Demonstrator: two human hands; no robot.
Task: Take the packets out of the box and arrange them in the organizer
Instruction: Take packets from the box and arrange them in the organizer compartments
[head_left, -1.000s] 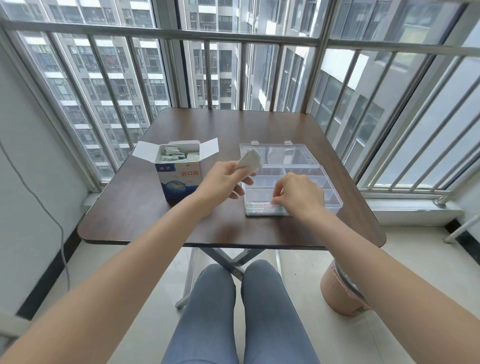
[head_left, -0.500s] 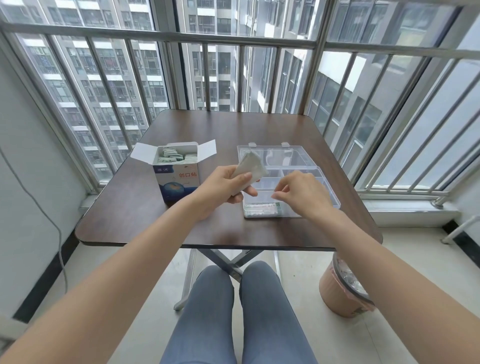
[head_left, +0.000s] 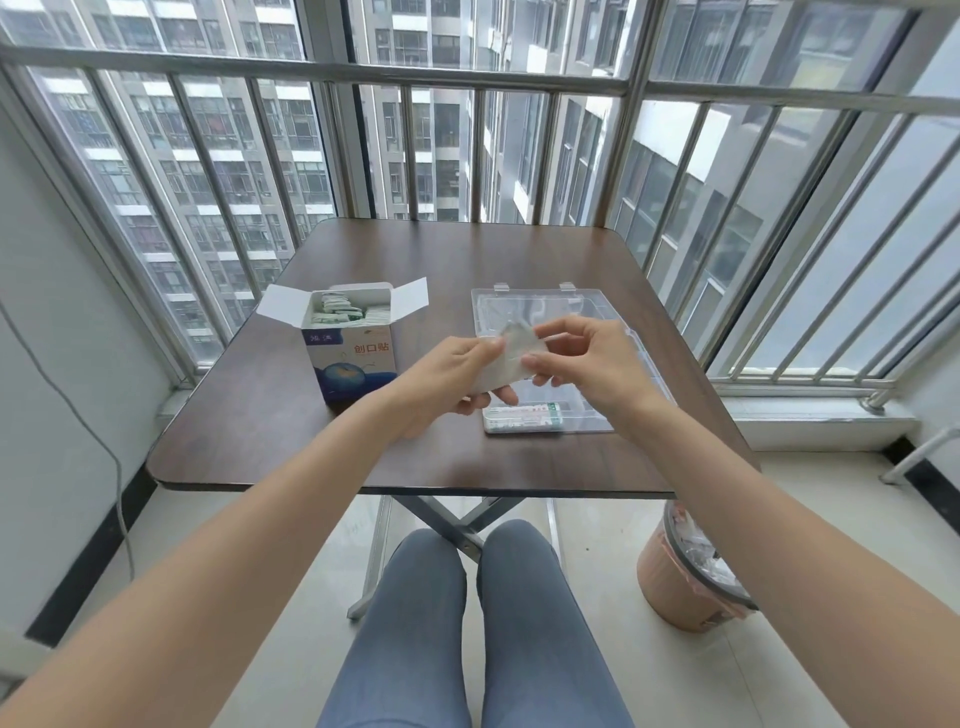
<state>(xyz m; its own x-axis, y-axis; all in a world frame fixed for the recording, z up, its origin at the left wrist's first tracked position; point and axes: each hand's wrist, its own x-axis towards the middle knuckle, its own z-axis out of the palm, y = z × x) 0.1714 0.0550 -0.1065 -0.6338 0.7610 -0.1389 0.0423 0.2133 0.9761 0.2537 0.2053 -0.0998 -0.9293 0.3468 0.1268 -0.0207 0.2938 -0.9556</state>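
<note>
An open white and blue box (head_left: 353, 358) stands on the left of the table, with several packets (head_left: 338, 312) showing inside. To its right lies a clear plastic organizer (head_left: 524, 306) with its lid folded back. Packets (head_left: 523, 417) lie flat in its nearest compartment. Above the organizer, my left hand (head_left: 457, 379) holds a small stack of white packets (head_left: 506, 358). My right hand (head_left: 587, 358) pinches the stack's upper right edge with thumb and fingertips. Much of the organizer is hidden behind my hands.
The dark brown folding table (head_left: 457, 260) stands against a barred window railing (head_left: 467, 73). A pink waste bin (head_left: 691, 577) sits on the floor at the right, beside my knees (head_left: 478, 571). A thin cable (head_left: 104, 447) hangs down the left wall.
My right hand has risen from the near compartment, where it left packets, and now meets the stack held by my left hand. The stack has shifted slightly right.
</note>
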